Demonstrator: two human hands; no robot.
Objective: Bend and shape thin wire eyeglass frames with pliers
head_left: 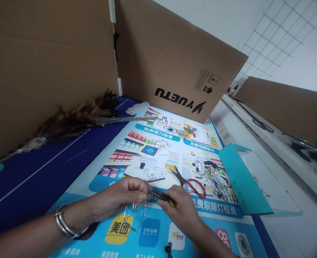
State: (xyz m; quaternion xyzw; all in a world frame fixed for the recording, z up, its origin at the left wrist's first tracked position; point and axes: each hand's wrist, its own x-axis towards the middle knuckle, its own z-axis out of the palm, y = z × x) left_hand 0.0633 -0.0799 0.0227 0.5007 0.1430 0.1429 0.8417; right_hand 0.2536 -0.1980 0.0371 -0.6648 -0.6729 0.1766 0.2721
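Note:
My left hand [130,193] pinches a thin wire ring with small pink beads [133,228], which hangs below the fingers. In my right hand [181,208] is a pair of pliers [160,195] with dark jaws and a bit of yellow on the handle. The plier tips meet the wire at my left fingertips; the exact grip point is too small to make out. Just beyond my right hand lie scissors [192,184] with red handles, blades apart. Loose bent wire pieces [154,175] are scattered past my left hand.
A heap of wire pieces and rings [214,177] lies at right, beside an open turquoise box [244,182]. Brown feathers [78,116] and a bundle of thin rods [121,120] lie at left. Cardboard panels [174,53] wall the back and left. A small dark object [168,249] is near the bottom.

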